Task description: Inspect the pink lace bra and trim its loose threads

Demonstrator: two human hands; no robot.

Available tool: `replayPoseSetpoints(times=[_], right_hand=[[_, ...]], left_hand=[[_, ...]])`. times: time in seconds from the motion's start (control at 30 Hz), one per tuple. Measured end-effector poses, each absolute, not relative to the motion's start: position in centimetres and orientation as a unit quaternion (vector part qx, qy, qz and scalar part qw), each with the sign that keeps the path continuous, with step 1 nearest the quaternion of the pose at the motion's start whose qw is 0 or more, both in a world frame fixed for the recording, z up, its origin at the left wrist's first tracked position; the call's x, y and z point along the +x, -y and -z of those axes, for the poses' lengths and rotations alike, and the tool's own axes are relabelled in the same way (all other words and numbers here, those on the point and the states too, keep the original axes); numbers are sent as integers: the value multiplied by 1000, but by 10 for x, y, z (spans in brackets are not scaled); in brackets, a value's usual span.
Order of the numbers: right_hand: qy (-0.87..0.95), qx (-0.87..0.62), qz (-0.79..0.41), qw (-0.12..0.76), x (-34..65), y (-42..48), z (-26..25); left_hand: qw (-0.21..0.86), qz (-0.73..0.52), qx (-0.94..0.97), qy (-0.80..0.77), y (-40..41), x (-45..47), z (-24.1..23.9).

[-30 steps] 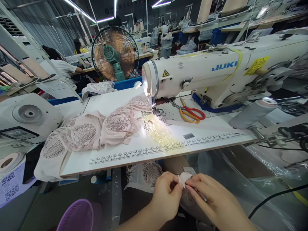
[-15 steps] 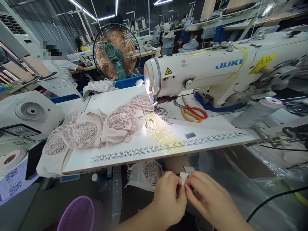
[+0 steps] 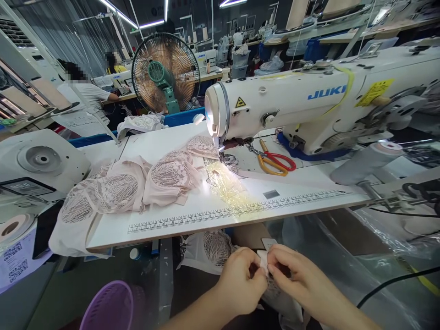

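Below the table edge, my left hand (image 3: pixel 242 278) and my right hand (image 3: pixel 297 275) face each other, thumbs and fingertips pinched on a small white edge of fabric (image 3: pixel 263 259). This edge seems to belong to the pale lace bra (image 3: pixel 213 250) lying beneath my hands, though they hide the join. More pale lace cloth hangs under my right hand. On the table, a chain of beige lace bras (image 3: pixel 120 185) runs from the left corner to the needle area of the white sewing machine (image 3: pixel 268 103).
Red- and orange-handled scissors (image 3: pixel 273 163) lie beside the machine. A printed ruler (image 3: pixel 206 214) and yellowish tape cross the table front. Below left stands a purple basket (image 3: pixel 108 305); a fan (image 3: pixel 165 73) is behind. A grey thread cone (image 3: pixel 367 160) sits right. A co-worker sits far left.
My fingertips have parted slightly and shifted along the fabric, so more of the white edge shows between them. More lace cloth now shows below my right hand.
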State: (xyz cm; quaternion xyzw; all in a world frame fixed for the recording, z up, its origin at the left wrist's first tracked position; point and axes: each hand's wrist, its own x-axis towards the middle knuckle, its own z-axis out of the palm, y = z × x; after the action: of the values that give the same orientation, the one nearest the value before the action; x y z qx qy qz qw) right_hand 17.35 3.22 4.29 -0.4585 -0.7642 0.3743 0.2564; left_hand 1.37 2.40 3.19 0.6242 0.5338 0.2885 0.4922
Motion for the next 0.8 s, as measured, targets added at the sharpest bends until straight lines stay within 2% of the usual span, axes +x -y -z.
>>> replayPoseSetpoints(times=[0.1,0.2,0.33,0.47,0.53,0.7,0.8], right_hand=[[776,-443,-365,261,175,-32,-39],[810,-433,-322,230,175,-32,-41],[857,-429,-203,199,172,-33,-44],[866,-434,-98,230,167,-33,-38],[855,-439,-112,251,168,-32,-36],[802,-446,-314,243,182,-33,-38],[810,-429,-306,257,185,-31,-40]], left_hand=[[509,-279,618,-529,-25,13,-29],[565,-271,587,-512,-26,13,-27],[612,-287,545,-496,-28,15,-25],[606,-290,536,-511,-29,16,-23],[617,-296,521,-511,-30,15,-23],[689,-339,440,-465,-30,15,-24],[727,-368,374,-444,-30,15,-23]])
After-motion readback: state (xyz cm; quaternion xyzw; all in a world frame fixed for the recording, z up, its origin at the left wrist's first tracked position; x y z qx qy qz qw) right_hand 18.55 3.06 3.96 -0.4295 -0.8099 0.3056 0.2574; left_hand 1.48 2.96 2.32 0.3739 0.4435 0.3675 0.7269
